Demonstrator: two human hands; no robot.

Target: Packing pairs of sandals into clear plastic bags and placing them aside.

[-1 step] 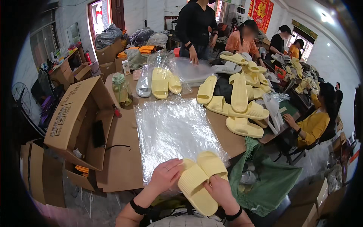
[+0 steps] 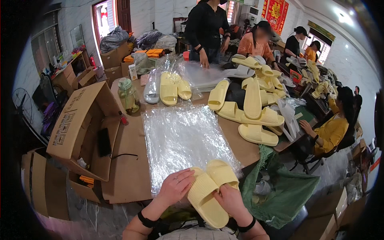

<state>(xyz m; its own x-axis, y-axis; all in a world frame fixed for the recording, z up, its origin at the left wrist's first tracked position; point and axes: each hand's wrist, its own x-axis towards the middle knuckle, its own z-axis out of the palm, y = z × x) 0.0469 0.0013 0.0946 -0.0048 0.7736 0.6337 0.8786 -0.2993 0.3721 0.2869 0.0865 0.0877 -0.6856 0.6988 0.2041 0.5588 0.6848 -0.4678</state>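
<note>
A pair of pale yellow slide slippers is held up in front of me, at the near edge of the table, toes pointing away. My left hand (image 2: 178, 185) grips the outer side of the left slipper (image 2: 203, 196), fingers lying along its ribbed strap. My right hand (image 2: 230, 199) holds the right slipper (image 2: 221, 173), its fingertips by the foot opening between the two, partly hidden. Beyond them, flat on the table, lies a stack of clear plastic bags (image 2: 186, 140). Bagged yellow slippers (image 2: 169, 94) rest past the stack.
An open cardboard box (image 2: 82, 132) with a black phone (image 2: 104, 142) stands left, near a glass jar (image 2: 129, 96). Slippers (image 2: 258, 116) are heaped at right, above a green sack (image 2: 280, 192). A person in black (image 2: 206, 30) stands across the table; others sit farther right.
The pair of slippers has shifted very slightly left in my hands. Both hands keep their hold, and everything else looks the same.
</note>
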